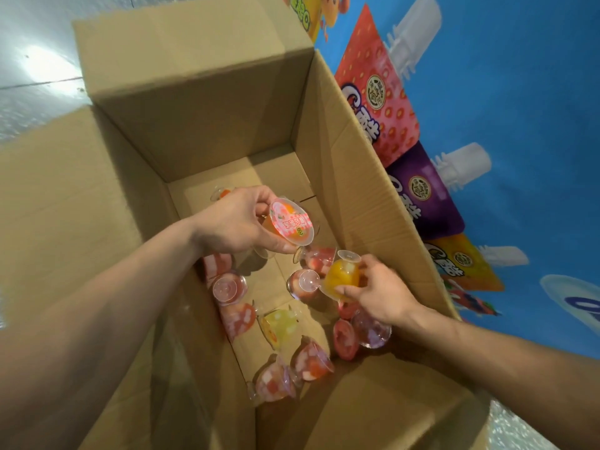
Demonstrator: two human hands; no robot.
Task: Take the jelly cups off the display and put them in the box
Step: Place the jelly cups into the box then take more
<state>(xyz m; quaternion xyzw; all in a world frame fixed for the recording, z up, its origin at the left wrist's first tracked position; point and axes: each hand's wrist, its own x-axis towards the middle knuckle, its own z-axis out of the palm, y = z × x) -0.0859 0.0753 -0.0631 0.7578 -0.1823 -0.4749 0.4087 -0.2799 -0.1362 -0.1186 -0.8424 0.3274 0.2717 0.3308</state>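
Deep and tall-walled, the brown cardboard box point(201, 102) stands with all four flaps folded outward, its right wall close against the blue printed display panel point(519, 125). To the far left lies pale glossy floor point(32, 76). Inside, the far stretch of the box bottom is bare cardboard, and a narrow bare strip runs down the middle between the cups lying in the near half.

Both arms reach in over the near edge. The left grip point(237, 222) hangs above the centre of the box, thumb and fingers curled round the rim of a clear plastic jelly cup with a pink-and-white foil lid point(290, 222), tilted so the lid faces up at us and orange jelly shows beneath it. The right grip point(380, 293) sits just beside the right wall, pinching an orange-yellow jelly cup point(341, 280) by its body, clear foot turned upward.

Below them the loose cups lie tumbled on their sides: red-and-white cubed jelly cups point(276, 381) along the near and left edges, a yellow-green jelly cup point(279, 326) in the middle, and a purple jelly cup point(371, 329) under the right wrist.
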